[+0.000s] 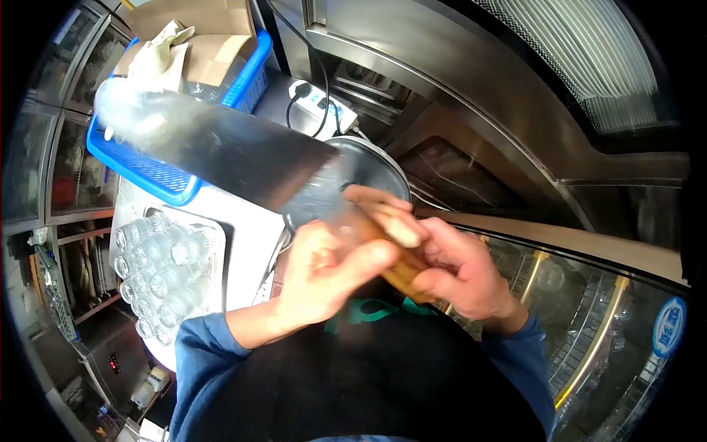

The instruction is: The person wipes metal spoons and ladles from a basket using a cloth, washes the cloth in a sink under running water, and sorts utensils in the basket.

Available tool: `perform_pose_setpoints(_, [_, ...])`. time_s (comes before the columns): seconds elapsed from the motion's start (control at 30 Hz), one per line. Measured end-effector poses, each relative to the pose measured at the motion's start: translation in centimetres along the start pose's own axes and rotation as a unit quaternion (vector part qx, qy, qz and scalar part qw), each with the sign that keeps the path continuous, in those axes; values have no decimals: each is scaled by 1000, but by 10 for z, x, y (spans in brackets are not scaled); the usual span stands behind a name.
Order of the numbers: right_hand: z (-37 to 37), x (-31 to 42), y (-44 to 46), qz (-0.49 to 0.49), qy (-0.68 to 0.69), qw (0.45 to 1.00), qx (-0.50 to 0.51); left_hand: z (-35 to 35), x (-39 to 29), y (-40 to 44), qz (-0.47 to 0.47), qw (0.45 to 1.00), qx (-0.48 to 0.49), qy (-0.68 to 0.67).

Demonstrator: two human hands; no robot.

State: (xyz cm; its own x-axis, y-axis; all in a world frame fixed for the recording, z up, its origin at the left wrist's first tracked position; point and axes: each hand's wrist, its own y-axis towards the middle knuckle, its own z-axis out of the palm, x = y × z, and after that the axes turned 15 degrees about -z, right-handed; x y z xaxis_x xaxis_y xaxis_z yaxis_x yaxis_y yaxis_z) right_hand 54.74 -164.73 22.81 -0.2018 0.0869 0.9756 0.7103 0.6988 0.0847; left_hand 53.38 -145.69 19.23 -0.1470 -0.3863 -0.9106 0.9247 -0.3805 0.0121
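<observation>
A slim amber-brown thing [403,280] with lengthwise lines is between my hands in front of my chest. From its far end a long, broad, shiny sheet [250,151], dark in the middle and whitish at the tip, reaches up and left. Motion blur hides whether this is a blade or a plastic sleeve. My left hand [324,269] is closed at the near end of the sheet, its thumb against the brown part. My right hand [453,265] has fingers and thumb wrapped around the brown part's lower end.
Beyond the sheet stands a blue basket [171,184] with an open cardboard box [221,48]. Several clear cups [158,272] fill a tray at left. A white power strip [324,107] lies near a grey round lid [375,169]. Glass-fronted wire shelving [574,324] is at right.
</observation>
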Motion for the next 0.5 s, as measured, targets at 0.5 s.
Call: perform_pose_setpoints(0.5, [-52,-161,-2,268,311,850,-330,-19,-11,-55,-133,977,-6,166])
